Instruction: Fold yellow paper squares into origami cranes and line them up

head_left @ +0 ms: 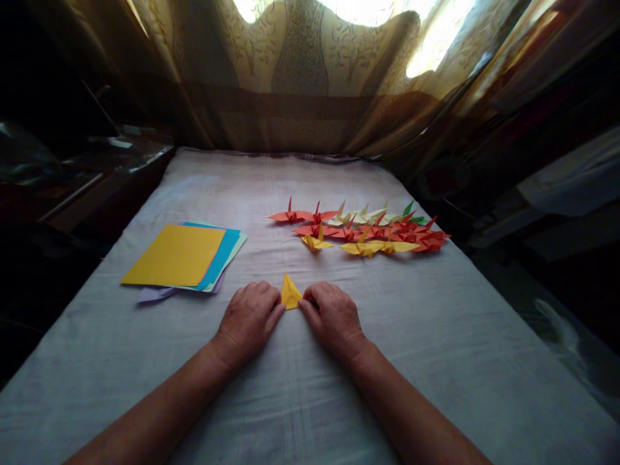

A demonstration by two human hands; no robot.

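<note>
A small piece of folded yellow origami paper [291,294] lies between my two hands at the middle of the table, its point facing away from me. My left hand [252,314] pinches its left side, thumb and fingers closed at the edge. On the opposite side my right hand [335,318] grips the lower right corner between thumb and curled fingers. Parts of the paper's edges are hidden under the fingertips. Beyond my right hand sit the nearest finished figures, yellow paper cranes [367,248].
Left of my hands is a stack of square paper [177,255], yellow on top with blue, pale green and purple below. Red paper cranes [349,234], pale ones [361,216] and a green one [411,214] stand in rows. A white cloth [217,181] covers the table before a curtain [300,77].
</note>
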